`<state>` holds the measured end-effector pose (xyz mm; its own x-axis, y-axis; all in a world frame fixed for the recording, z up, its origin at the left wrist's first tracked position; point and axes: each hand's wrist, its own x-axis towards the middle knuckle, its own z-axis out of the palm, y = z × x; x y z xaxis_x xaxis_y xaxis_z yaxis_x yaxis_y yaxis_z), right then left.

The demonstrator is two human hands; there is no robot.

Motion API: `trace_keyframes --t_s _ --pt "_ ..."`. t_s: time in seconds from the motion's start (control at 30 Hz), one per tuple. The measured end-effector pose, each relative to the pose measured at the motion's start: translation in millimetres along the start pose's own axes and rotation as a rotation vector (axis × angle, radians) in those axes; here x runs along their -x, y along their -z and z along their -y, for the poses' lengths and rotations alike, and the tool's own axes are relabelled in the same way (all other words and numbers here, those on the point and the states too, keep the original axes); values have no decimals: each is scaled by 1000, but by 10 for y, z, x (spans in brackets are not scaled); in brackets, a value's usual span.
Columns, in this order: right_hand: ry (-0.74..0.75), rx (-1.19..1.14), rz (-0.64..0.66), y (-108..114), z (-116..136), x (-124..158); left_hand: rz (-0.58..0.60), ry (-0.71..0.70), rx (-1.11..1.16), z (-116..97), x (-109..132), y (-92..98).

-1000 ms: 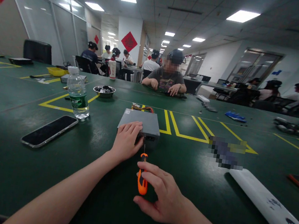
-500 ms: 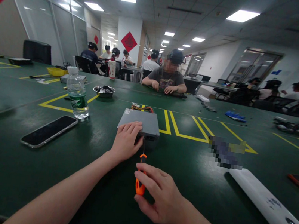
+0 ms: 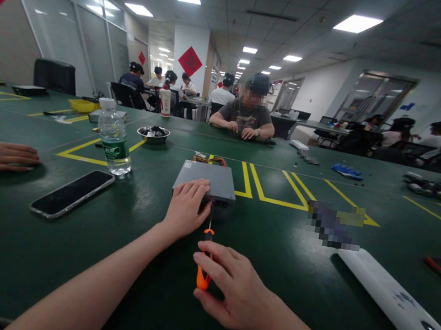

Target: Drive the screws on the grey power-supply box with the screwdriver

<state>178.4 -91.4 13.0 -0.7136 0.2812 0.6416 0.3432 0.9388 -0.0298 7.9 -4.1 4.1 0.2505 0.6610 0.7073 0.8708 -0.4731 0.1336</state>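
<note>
A grey metal computer power supply (image 3: 218,177) lies on the green table in front of me, coloured cables at its far side. My left hand (image 3: 186,207) grips its near left part, fingers across the top and thumb at the front face. Between the thumb and fingers of my right hand (image 3: 232,287) is an orange and black screwdriver (image 3: 202,280). The screwdriver's shaft points away from me at the lower front of the power supply. Its tip is too small to make out there.
Left of the power supply are a water bottle (image 3: 113,140), a phone (image 3: 72,193) and a metal bowl (image 3: 153,134) of small parts. Another person's hand (image 3: 8,158) rests at the left. A long white device (image 3: 395,299) lies right. A person (image 3: 247,113) sits opposite.
The screwdriver and my right hand have shifted slightly left and towards me. My left hand stays on the power supply. The other person's hand at left has come further in and down onto the table.
</note>
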Motion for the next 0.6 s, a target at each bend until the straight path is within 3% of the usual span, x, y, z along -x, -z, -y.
trace_keyframes --t_s 0.1,0.3,0.53,0.6 --pt "27 45 29 14 19 -29 3 -2 -4 0 3 -1" --pt "2 12 -129 -93 -22 26 8 -5 -3 9 1 0" --pt "39 48 6 11 18 -30 7 -2 -5 15 5 -6" --pt "49 84 -22 28 24 -43 7 -2 -1 15 5 -7"
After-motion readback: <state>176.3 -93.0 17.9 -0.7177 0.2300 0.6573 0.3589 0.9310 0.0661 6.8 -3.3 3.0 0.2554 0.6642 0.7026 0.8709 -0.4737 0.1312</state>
